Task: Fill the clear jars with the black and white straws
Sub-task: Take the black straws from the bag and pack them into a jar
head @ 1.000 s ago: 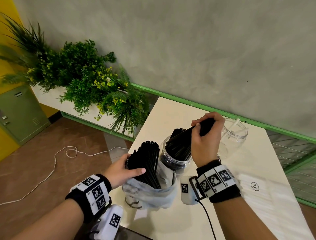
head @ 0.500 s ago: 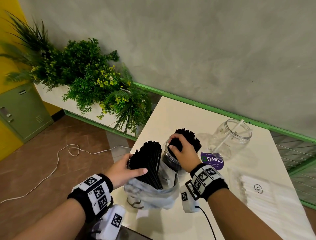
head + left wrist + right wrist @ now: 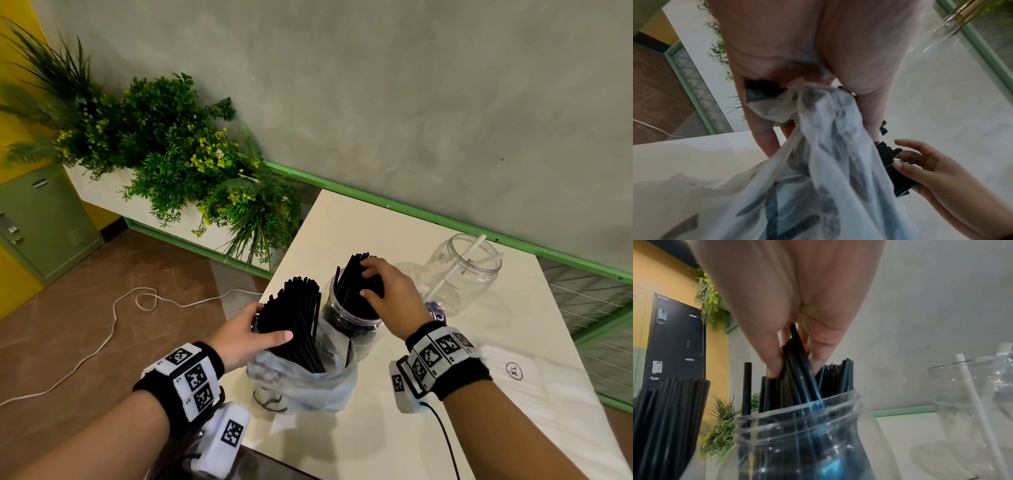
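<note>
A clear jar (image 3: 352, 329) near the table's left edge is packed with black straws (image 3: 349, 284). My right hand (image 3: 368, 282) sits on top of them, its fingers (image 3: 774, 366) pinching several black straws (image 3: 797, 378) above the jar rim (image 3: 797, 410). My left hand (image 3: 270, 323) grips a thick bundle of black straws (image 3: 298, 315) standing in a thin plastic bag (image 3: 305, 387), just left of the jar. Behind and to the right stands a second clear jar (image 3: 462, 274) holding one white straw (image 3: 455, 270). A pack of white straws (image 3: 534, 404) lies at the right.
A purple label or lid (image 3: 436, 313) lies between the two jars. A planter of green plants (image 3: 178, 161) stands beyond the table's left edge, above the brown floor with a white cable (image 3: 113, 318). The grey wall and a green rail (image 3: 445, 219) close off the table's far side.
My right hand carried a handful of black straws down from above the jar into it and now rests on their tops. My left hand kept its hold on the bundle.
</note>
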